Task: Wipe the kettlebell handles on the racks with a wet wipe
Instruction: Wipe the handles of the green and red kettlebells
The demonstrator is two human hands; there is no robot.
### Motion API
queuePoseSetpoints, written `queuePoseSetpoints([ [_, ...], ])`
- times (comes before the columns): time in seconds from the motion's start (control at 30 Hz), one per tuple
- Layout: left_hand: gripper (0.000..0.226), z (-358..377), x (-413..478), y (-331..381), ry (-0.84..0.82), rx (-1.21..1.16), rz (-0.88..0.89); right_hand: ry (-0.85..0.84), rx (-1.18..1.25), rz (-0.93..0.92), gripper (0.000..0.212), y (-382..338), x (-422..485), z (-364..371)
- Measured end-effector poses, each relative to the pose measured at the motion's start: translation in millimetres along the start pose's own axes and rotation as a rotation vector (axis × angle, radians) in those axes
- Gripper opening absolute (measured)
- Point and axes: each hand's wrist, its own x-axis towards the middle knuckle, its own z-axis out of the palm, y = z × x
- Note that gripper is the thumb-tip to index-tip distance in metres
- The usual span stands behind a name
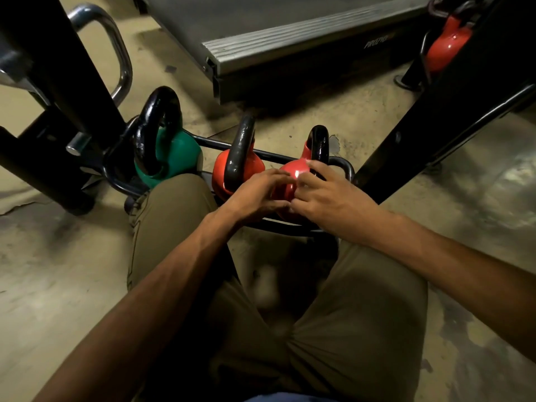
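View: down from head height, over bent knees in khaki trousers (pixel 348 329), onto a worn concrete floor (pixel 58 285).
Rack (pixel 346 166): low black tube frame on the floor just ahead of the knees, carrying three kettlebells in a row.
Left of row: green kettlebell (pixel 177 158), thick black handle upright.
Middle of row: middle red kettlebell (pixel 220 172), black handle upright, untouched.
Right of row: right red kettlebell (pixel 290 172), glossy, with its black handle (pixel 320 143) upright; both hands at this one.
Left hand (pixel 258 195): in front of the bell's body, fingers bent, tips meeting those of the other hand.
Right hand (pixel 324 195): laid over the bell's right shoulder, index finger stretched across the top just below the handle.
Grip: fingertips blurred; cannot tell whether either hand pinches anything or merely rests there.
Surroundings: treadmill deck (pixel 290 39) beyond the rack; far red kettlebell (pixel 446 44) at upper right; black uprights on both sides; chrome loop (pixel 116 44) at upper left.
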Motion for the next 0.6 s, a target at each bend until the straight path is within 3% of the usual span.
queuePoseSetpoints([
  [0.1, 0.057, 1.9, -0.1, 1.3, -0.006, -0.027, 0.04, 0.137, -0.056, 0.038, 0.031, -8.2, -26.4, 14.0],
  [0.2, 0.051, 5.2, 1.1, 4.5, 0.008, -0.037, 0.063, 0.33, 0.066, 0.257, 0.034, -23.6, -38.2, 26.6],
  [0.3, 0.044, 8.2, 2.4, 5.1, 0.013, -0.051, 0.056, 0.512, 0.519, 0.642, 0.011, -42.6, -37.6, 36.8],
  [0.43, 0.041, 9.5, 3.1, 5.8, 0.034, -0.104, 0.027, 0.627, 1.249, 1.221, 0.019, -48.1, -25.5, 45.2],
  [0.6, 0.039, 7.9, 1.1, 7.0, 0.043, -0.168, -0.015, 0.646, 1.649, 1.338, 0.021, -23.8, -0.9, 35.8],
])
